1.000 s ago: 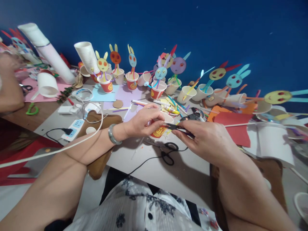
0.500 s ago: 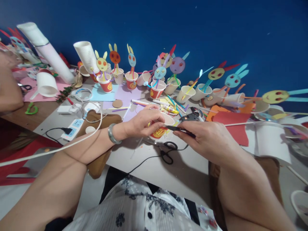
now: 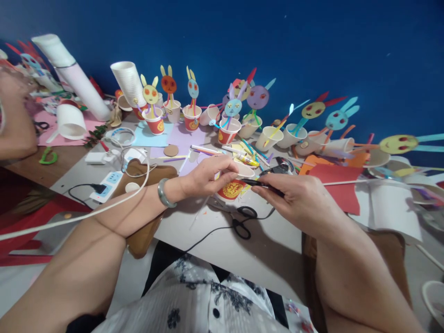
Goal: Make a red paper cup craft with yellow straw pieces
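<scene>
My left hand [image 3: 215, 175], with a bangle on the wrist, has its thumb and fingers pinched together over the near side of a red and white paper cup [image 3: 230, 191]. Whatever is between those fingertips is too small to make out. A slim black pointed tool [image 3: 250, 182] sits in my right hand [image 3: 293, 194], its tip reaching to the left fingertips in front of the cup's rim. Below the cup, black-handled scissors [image 3: 242, 228] lie on the table beside a black cable.
Behind stand several cups with paper rabbit figures, such as a blue-faced rabbit [image 3: 233, 107]. Markers [image 3: 248, 159] and a glue gun [image 3: 277, 166] lie past the cup. Red paper [image 3: 342, 185] is at right; a power strip [image 3: 107, 186] and another person's arm [image 3: 15, 115] are at left.
The view has shifted slightly, and more of the cup's red side shows below my left fingers. Both hands keep nearly the same pose, with the black tool still at the left fingertips.
</scene>
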Demonstrator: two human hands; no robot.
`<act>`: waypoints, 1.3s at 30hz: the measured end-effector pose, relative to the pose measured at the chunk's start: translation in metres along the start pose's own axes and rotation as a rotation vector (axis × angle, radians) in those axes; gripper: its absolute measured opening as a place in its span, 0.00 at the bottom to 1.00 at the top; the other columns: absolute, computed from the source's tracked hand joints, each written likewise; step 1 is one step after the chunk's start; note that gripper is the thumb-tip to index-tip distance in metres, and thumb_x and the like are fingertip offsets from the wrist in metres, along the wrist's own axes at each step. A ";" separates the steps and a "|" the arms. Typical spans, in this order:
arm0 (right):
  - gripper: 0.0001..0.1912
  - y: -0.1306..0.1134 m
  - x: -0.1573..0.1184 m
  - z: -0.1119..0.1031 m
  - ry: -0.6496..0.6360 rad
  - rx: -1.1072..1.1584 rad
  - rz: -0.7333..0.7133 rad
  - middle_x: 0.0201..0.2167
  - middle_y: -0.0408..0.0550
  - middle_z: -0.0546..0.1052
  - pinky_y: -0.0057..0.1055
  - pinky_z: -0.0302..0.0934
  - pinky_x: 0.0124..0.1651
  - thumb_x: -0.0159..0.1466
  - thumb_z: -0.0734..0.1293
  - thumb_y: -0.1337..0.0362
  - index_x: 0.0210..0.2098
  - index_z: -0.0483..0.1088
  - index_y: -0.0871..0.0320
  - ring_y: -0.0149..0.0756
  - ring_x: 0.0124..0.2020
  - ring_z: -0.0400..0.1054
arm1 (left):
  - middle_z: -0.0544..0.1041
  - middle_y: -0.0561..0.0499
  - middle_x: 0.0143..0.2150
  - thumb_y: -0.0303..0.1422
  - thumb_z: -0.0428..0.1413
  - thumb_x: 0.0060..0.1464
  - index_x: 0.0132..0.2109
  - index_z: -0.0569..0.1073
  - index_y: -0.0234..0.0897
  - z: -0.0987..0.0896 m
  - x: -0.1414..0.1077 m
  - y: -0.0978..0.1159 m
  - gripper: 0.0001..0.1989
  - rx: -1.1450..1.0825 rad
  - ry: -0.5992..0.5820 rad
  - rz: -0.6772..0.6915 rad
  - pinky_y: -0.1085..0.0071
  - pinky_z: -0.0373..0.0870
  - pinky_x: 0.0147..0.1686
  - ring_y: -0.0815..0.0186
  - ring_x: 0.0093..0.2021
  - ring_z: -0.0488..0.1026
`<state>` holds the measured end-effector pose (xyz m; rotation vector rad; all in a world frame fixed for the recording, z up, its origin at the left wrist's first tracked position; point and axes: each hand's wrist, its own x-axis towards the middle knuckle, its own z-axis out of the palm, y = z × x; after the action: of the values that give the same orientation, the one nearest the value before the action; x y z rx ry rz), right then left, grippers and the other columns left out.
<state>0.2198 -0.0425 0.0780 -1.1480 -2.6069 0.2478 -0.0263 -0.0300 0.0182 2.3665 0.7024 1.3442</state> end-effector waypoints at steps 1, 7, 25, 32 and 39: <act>0.22 0.000 0.000 0.000 0.008 0.013 -0.005 0.21 0.43 0.72 0.31 0.48 0.28 0.72 0.60 0.49 0.27 0.67 0.55 0.31 0.21 0.62 | 0.75 0.50 0.33 0.38 0.50 0.70 0.40 0.70 0.37 0.000 0.000 -0.001 0.11 -0.004 0.005 -0.003 0.70 0.68 0.39 0.67 0.35 0.70; 0.21 0.002 0.001 0.000 0.056 0.070 -0.053 0.19 0.41 0.67 0.29 0.49 0.27 0.72 0.61 0.50 0.27 0.67 0.55 0.29 0.21 0.59 | 0.77 0.49 0.35 0.42 0.49 0.70 0.42 0.71 0.37 0.004 -0.002 -0.006 0.14 -0.058 0.040 -0.030 0.69 0.69 0.39 0.67 0.35 0.73; 0.20 -0.003 0.005 0.001 0.091 0.051 0.014 0.23 0.45 0.75 0.30 0.51 0.28 0.72 0.61 0.50 0.35 0.75 0.57 0.31 0.21 0.63 | 0.78 0.49 0.35 0.43 0.52 0.68 0.39 0.72 0.36 0.007 0.000 -0.005 0.15 -0.074 0.134 -0.247 0.70 0.71 0.38 0.67 0.36 0.74; 0.18 -0.008 0.006 0.008 0.140 0.094 0.064 0.25 0.46 0.77 0.30 0.54 0.28 0.71 0.62 0.51 0.38 0.76 0.57 0.31 0.22 0.64 | 0.80 0.49 0.37 0.43 0.56 0.65 0.40 0.73 0.36 0.009 0.000 -0.004 0.13 -0.116 0.216 -0.317 0.70 0.72 0.39 0.68 0.37 0.76; 0.15 -0.006 0.010 0.014 0.301 0.210 0.074 0.21 0.41 0.71 0.30 0.55 0.27 0.69 0.65 0.51 0.37 0.72 0.56 0.31 0.20 0.62 | 0.78 0.47 0.38 0.44 0.55 0.66 0.41 0.73 0.35 0.012 -0.002 -0.007 0.15 -0.219 0.168 -0.317 0.67 0.73 0.42 0.66 0.40 0.75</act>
<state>0.2043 -0.0398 0.0680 -1.1133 -2.2225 0.3280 -0.0181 -0.0258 0.0075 1.8967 0.8850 1.4075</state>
